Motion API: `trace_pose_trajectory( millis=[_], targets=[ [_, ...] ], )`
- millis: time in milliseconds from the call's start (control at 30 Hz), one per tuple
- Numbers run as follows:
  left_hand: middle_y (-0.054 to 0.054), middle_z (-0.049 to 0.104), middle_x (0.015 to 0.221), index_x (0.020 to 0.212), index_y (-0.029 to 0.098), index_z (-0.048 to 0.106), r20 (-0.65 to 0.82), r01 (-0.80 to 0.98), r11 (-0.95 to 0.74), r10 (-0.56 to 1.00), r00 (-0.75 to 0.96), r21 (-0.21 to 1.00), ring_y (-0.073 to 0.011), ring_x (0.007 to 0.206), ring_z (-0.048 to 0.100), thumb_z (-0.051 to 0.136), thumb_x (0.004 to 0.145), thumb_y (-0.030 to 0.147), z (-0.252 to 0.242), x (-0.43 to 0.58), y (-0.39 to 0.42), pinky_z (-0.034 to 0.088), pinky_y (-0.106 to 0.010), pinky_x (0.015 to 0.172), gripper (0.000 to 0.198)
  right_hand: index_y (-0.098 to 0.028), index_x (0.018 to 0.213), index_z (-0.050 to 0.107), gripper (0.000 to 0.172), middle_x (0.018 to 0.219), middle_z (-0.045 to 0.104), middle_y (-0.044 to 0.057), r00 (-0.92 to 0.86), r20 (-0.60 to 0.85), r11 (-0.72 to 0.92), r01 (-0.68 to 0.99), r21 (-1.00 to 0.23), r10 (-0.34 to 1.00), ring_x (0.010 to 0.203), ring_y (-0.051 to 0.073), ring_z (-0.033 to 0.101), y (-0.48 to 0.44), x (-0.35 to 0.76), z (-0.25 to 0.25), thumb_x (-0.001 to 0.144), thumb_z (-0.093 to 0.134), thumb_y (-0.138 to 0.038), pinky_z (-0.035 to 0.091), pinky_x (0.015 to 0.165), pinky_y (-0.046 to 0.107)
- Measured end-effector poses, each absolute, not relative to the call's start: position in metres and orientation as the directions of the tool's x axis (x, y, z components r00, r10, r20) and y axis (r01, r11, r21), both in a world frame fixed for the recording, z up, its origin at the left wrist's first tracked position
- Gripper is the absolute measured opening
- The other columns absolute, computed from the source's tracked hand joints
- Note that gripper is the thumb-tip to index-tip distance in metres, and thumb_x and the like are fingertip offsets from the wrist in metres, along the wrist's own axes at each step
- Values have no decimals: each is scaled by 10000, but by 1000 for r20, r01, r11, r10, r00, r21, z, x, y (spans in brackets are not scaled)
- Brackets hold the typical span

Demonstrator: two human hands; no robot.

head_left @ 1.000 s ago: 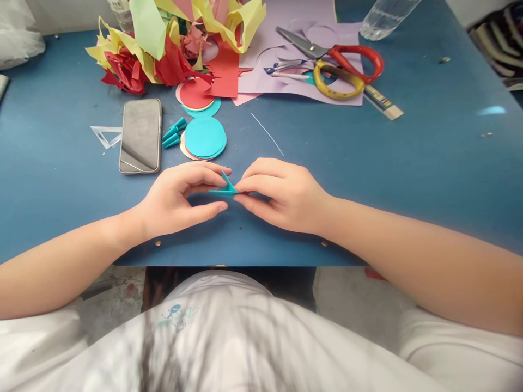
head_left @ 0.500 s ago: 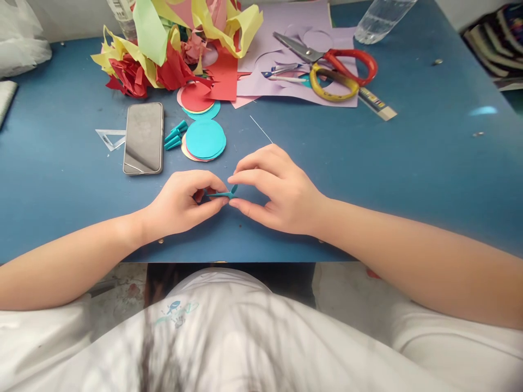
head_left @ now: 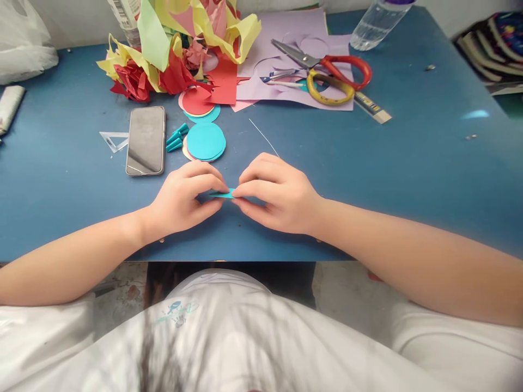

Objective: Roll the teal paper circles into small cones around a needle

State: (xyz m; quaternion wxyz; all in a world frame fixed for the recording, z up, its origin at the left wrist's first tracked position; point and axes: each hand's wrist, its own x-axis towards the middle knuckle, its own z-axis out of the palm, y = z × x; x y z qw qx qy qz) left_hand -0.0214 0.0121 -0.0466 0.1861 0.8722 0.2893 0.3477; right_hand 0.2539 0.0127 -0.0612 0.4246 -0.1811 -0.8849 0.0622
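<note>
Here we find the small turquoise paper piece (head_left: 223,195) between our two hands, just above or on the blue table (head_left: 368,179), its long axis running left to right. Our right hand (head_left: 281,193) pinches its right end; our left hand (head_left: 186,198) grasps its left part, neither hand clearly nearer. Beyond lie the paper discs (head_left: 205,140), then small turquoise cones (head_left: 177,137) beside them.

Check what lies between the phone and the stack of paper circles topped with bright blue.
A small cluster of teal cones lies between the phone and the circle stack, visible in the head view.
</note>
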Motion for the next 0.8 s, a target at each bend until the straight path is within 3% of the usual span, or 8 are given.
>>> trace_pose_trajectory(
  millis=[133,300,467,633,800],
  targets=[
    [-66,852,1119,1131,291,830,607,391,-878,475,637,276,-256,944,727,723,1040,178,-52,-26,20,633,-435,915,181,-273,1059,725,188,1006,728,41,-596,738,940,303,-157,315,905,234,618,16,253,-66,1184,710,-133,574,766,415],
    [-124,831,1225,1136,278,871,391,568,-802,591,706,186,-293,1016,712,670,1076,207,-51,-28,21,629,-481,964,222,-262,943,710,308,941,710,54,-700,651,918,396,12,294,905,261,549,22,254,-72,1194,631,-101,471,740,433],
    [-181,810,1280,1253,201,902,286,546,-798,602,746,255,-332,1077,727,695,1104,330,-45,-31,17,637,-549,1062,285,-243,988,757,315,979,728,85,-802,488,913,406,23,345,960,287,566,20,257,-71,1231,578,-152,436,769,448],
    [-175,776,1338,1350,219,918,256,546,-763,636,728,345,-350,1191,705,747,1114,497,-40,-36,11,648,-563,1166,403,-168,1135,813,277,1033,743,128,-822,463,928,372,-6,332,997,306,590,16,258,-66,1252,574,-242,496,791,445],
    [-228,714,1515,1512,209,894,172,553,-759,630,757,344,-449,1382,613,842,1063,526,-34,-46,10,591,-687,1294,552,-177,1210,818,281,1012,737,118,-831,418,923,381,-55,368,958,307,585,13,258,-64,1253,550,-250,461,790,454]
  ],
)
